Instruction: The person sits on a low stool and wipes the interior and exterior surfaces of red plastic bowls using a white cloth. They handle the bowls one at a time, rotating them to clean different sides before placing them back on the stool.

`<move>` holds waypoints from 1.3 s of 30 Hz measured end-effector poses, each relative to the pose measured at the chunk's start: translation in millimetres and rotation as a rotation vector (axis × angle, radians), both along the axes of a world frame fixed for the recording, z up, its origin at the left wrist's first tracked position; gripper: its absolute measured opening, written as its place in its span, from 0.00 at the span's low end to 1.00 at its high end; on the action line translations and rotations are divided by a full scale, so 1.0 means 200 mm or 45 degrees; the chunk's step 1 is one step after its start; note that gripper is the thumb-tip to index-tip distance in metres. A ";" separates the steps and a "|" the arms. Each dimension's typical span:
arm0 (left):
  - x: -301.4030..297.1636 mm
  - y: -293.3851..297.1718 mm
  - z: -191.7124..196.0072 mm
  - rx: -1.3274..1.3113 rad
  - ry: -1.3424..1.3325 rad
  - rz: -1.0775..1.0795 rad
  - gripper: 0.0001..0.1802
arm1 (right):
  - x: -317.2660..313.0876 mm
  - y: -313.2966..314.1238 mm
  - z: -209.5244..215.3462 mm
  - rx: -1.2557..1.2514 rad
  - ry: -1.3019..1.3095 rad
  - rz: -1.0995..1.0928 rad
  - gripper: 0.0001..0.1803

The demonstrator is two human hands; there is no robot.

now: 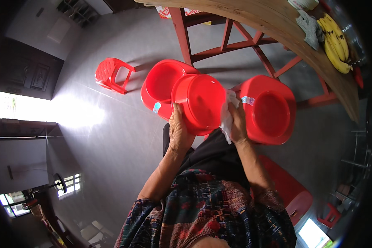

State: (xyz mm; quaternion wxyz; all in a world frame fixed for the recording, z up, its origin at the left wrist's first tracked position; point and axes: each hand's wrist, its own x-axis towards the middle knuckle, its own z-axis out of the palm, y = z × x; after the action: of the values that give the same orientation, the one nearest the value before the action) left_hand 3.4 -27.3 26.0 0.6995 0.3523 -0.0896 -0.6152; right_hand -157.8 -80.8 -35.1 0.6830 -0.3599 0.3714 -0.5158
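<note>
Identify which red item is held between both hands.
The round tub, between the left hand and the right hand, which holds a white cloth to it. The left wide-rimmed item and right wide-rimmed item are in neither.

Light was dim overall, with harsh daylight at the left.
Glare blazed in the opening (1,102) at the left edge and bleached a patch of grey floor (115,161); the small stool (107,72) at upper left cast soft shadows rightward. Glints dotted the sharp red tub (205,103) near centre. The table (252,17) bowed along the top; the corners darkened.
</note>
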 end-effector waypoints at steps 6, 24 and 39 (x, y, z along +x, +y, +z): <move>-0.04 -0.05 0.02 0.112 0.061 0.131 0.32 | 0.13 0.19 0.06 -0.181 0.051 -0.127 0.33; -0.13 0.03 -0.10 0.029 -0.613 -0.085 0.21 | 0.13 -0.02 0.36 -0.808 0.774 -0.045 0.21; -0.08 0.02 -0.02 -0.155 -0.866 -0.267 0.14 | 0.08 0.09 0.38 -0.820 0.564 0.031 0.20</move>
State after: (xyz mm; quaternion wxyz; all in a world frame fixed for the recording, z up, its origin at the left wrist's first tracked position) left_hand -13.0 -23.9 22.4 0.5825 0.4835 -0.3893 -0.5247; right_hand -142.7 -63.3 40.7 0.4446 -0.6629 0.3245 -0.5076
